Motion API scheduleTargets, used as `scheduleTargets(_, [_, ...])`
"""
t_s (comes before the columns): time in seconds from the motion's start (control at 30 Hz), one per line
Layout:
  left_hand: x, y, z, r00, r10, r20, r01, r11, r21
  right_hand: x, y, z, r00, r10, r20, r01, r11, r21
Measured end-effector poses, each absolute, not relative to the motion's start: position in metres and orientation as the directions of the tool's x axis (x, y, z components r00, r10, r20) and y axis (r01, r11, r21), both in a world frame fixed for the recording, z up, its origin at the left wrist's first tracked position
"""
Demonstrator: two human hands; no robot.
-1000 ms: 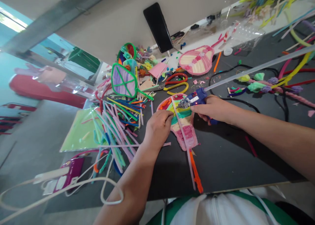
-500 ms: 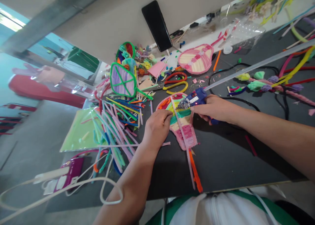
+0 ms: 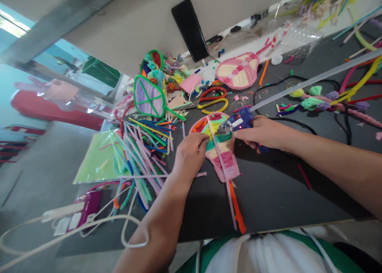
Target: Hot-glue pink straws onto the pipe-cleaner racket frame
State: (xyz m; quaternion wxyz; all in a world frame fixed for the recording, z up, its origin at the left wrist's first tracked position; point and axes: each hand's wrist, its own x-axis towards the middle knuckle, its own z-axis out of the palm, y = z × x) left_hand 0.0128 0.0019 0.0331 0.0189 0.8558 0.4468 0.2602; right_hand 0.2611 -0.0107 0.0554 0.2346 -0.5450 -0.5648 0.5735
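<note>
My right hand (image 3: 265, 133) is wrapped round a blue glue gun (image 3: 241, 119); a long clear glue stick (image 3: 298, 84) runs out of its back. The gun's dirty nozzle points left, over the coloured rows of a bulb-shaped pipe-cleaner craft piece (image 3: 225, 163) with a pink border. Along the piece lies a lilac pipe cleaner (image 3: 220, 157), crossing it from top to bottom. My left hand (image 3: 191, 151) is closed in a pinch at the piece's left edge; its fingertips hide part of that edge. An orange pipe-cleaner handle (image 3: 237, 209) extends toward me.
Scissors (image 3: 213, 100) with red and yellow handles lie behind the piece. Loose pipe cleaners (image 3: 143, 161) pile up at left, near a green-framed craft piece (image 3: 149, 98). A phone (image 3: 191, 30) leans at the back. The black cord (image 3: 301, 123) and a white cable (image 3: 131, 217) cross the area.
The glue gun and my right hand have shifted very slightly to the right. My left hand and the craft piece look the same.
</note>
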Motion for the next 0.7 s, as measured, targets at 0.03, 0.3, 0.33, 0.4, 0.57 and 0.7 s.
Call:
scheduleTargets(0.03, [0.0128, 0.0019, 0.0332, 0.466, 0.774, 0.428, 0.754, -0.601, 0.266, 0.2613, -0.011, 0.0568, -0.298, 0.885, -0.359, 0.345, -0.25, -0.904])
scheduleTargets(0.3, [0.0123, 0.0021, 0.0319, 0.462, 0.778, 0.427, 0.761, -0.594, 0.26, 0.2596, -0.013, 0.0602, -0.27, 0.881, -0.389, 0.347, -0.288, -0.893])
scheduleTargets(0.33, [0.0123, 0.0021, 0.0318, 0.463, 0.777, 0.428, 0.761, -0.595, 0.258, 0.2592, -0.0126, 0.0592, -0.261, 0.882, -0.393, 0.355, -0.291, -0.888])
scheduleTargets(0.4, [0.0125, 0.0021, 0.0317, 0.463, 0.774, 0.432, 0.76, -0.597, 0.256, 0.2582, -0.011, 0.0571, -0.245, 0.885, -0.396, 0.363, -0.295, -0.884])
scheduleTargets(0.57, [0.0131, 0.0021, 0.0317, 0.465, 0.779, 0.421, 0.759, -0.595, 0.262, 0.2564, -0.0064, 0.054, -0.246, 0.895, -0.371, 0.289, -0.298, -0.91])
scheduleTargets(0.7, [0.0133, 0.0022, 0.0319, 0.467, 0.78, 0.416, 0.752, -0.598, 0.277, 0.2556, -0.0045, 0.0544, -0.257, 0.908, -0.332, 0.228, -0.277, -0.933])
